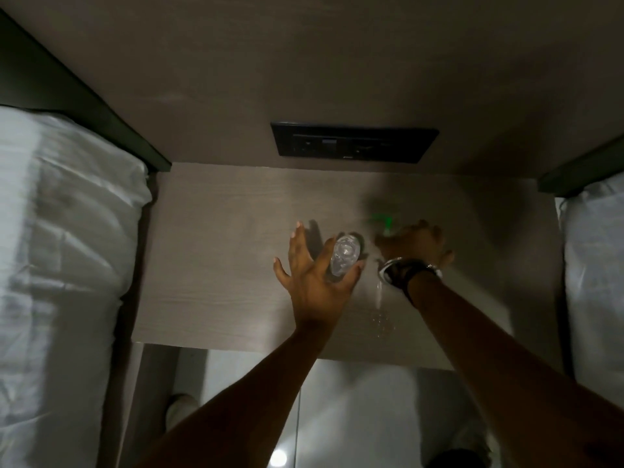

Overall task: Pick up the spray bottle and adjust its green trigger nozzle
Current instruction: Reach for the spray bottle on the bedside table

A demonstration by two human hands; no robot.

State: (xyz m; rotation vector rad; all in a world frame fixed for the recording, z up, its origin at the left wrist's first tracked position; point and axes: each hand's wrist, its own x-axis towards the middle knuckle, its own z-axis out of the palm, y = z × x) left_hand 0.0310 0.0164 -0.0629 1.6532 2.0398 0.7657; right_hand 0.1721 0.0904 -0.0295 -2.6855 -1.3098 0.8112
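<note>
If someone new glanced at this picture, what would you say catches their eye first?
Two bare forearms reach over a pale wood-grain bedside table. The left hand is spread open against a clear plastic bottle at the table's centre. The right hand, wearing a dark wristwatch, is curled just right of it by a blurred green trigger nozzle. Behind, a black socket panel sits on the wall.

Head cam, wide-angle, steep look-down, close over nightstand, facing wall.

A wooden bedside table between two beds with white sheets. A black socket plate on the wall behind. Shiny floor below, with a small bright light spot.
</note>
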